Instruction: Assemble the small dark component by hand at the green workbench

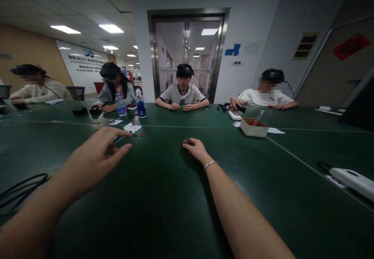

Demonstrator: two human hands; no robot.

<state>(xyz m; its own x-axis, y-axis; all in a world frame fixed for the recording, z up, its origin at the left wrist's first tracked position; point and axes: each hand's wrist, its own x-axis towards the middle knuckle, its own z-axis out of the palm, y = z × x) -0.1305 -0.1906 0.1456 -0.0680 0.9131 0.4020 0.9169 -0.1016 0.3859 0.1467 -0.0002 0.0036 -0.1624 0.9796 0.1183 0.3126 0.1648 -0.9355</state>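
My right hand [197,150] is closed in a pinch on a small metallic piece [187,140], just above or against the green tabletop [163,181]. Its exact kind is too small to make out, and the fingers cover part of it. A silver bracelet [210,165] circles the right wrist. To the left, my left hand [101,148] hovers over the table, thumb and index finger apart with nothing between them. Just beyond its fingertips lie white paper scraps [133,127] and a small red loop [143,134]. A thin greyish strip [118,139] shows partly behind the left fingers.
Two bottles [141,105] stand beyond the scraps. A cardboard box [253,128] with a clear tube inside sits to the right. Black cable [22,191] lies at the left edge, a white device [355,181] at the right. Several people with headsets sit across the table.
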